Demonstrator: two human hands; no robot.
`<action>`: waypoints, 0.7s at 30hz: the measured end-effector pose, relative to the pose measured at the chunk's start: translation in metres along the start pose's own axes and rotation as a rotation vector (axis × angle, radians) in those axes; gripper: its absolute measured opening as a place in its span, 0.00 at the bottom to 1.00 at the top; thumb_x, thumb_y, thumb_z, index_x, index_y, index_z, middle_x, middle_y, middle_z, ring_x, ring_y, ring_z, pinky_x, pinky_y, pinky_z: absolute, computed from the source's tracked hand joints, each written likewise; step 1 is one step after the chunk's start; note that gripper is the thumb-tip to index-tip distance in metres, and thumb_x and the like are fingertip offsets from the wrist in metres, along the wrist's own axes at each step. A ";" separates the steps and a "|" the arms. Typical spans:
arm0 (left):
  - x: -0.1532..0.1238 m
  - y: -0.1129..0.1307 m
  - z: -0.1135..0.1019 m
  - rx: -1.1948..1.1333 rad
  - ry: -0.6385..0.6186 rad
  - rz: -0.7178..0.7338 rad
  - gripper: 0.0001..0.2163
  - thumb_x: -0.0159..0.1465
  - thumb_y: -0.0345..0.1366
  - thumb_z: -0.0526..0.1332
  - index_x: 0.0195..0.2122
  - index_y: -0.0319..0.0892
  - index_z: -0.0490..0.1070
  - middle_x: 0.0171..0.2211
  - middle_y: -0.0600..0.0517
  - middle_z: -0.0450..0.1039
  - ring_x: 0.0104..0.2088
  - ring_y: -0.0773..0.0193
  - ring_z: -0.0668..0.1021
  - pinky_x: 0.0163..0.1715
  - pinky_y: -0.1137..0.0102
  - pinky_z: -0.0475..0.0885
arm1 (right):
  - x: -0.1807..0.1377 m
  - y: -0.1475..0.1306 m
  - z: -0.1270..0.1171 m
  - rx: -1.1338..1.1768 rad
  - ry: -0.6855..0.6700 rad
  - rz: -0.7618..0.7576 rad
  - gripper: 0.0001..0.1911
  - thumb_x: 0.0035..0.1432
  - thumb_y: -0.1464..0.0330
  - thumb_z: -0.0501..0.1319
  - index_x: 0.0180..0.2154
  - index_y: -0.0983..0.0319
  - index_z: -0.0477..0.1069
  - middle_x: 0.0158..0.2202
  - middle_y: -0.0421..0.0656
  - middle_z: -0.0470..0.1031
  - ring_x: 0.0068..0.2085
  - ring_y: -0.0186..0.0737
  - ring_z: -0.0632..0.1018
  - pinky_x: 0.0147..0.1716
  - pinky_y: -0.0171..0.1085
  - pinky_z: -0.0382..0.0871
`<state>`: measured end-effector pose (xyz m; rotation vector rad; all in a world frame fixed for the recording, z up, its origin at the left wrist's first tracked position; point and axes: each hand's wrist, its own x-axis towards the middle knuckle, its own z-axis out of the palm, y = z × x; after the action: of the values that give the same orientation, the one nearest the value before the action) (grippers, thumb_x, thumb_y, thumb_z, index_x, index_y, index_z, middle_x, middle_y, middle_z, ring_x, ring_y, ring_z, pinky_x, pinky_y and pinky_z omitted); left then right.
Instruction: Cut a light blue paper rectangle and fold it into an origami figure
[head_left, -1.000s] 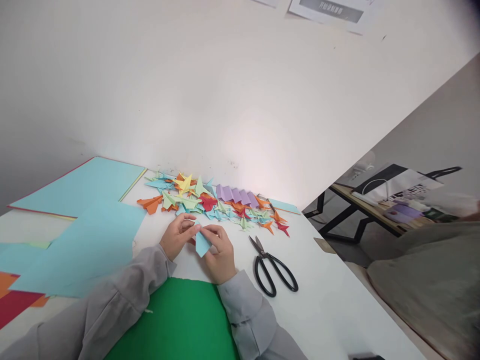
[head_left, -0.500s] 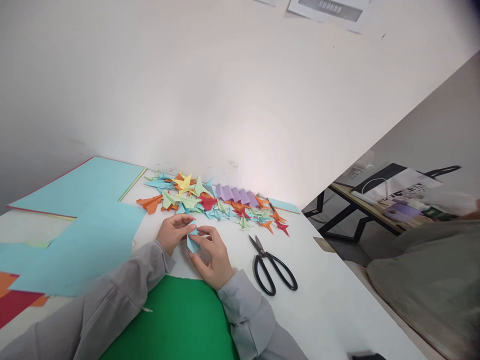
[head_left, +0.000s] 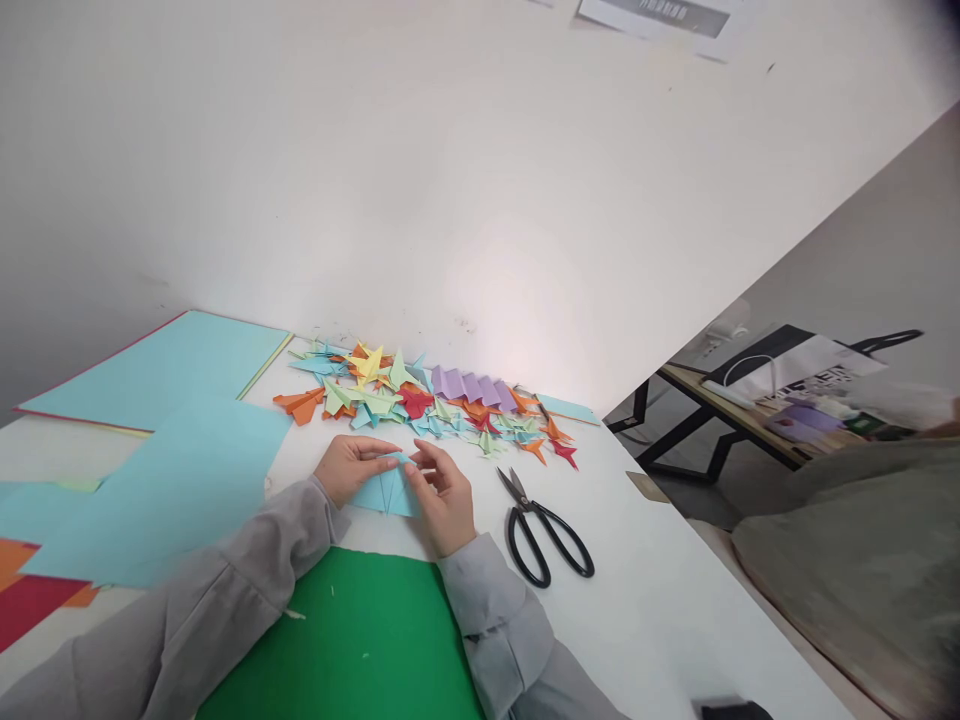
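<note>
A small light-blue folded paper [head_left: 385,491] lies spread on the white table [head_left: 660,590] between my hands. My left hand [head_left: 352,467] pinches its upper left edge with thumb and fingers. My right hand [head_left: 445,494] grips its right side, fingers curled over the top corner. Both sleeves are grey. A green sheet [head_left: 360,640] lies just under my wrists.
A heap of coloured folded paper shapes [head_left: 420,405] lies behind my hands by the wall. Black scissors [head_left: 541,530] rest to the right. Large light-blue sheets [head_left: 165,470] and red and orange sheets [head_left: 30,600] cover the left. Another table [head_left: 750,420] stands at right.
The blue paper was a narrow folded piece held upright; it has been opened out wider and now lies flatter on the table between both hands.
</note>
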<state>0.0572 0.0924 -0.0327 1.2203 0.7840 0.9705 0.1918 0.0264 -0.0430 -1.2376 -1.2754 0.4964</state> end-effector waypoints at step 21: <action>0.003 0.000 -0.003 0.091 0.056 0.089 0.05 0.42 0.33 0.67 0.22 0.42 0.78 0.24 0.51 0.78 0.30 0.61 0.77 0.36 0.67 0.71 | 0.004 0.001 -0.002 0.167 -0.061 0.172 0.11 0.45 0.70 0.60 0.32 0.58 0.78 0.30 0.41 0.76 0.33 0.39 0.73 0.31 0.37 0.66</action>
<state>0.0557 0.0959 -0.0327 1.3203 0.8307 1.0550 0.1954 0.0288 -0.0421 -1.2039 -1.1583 0.7547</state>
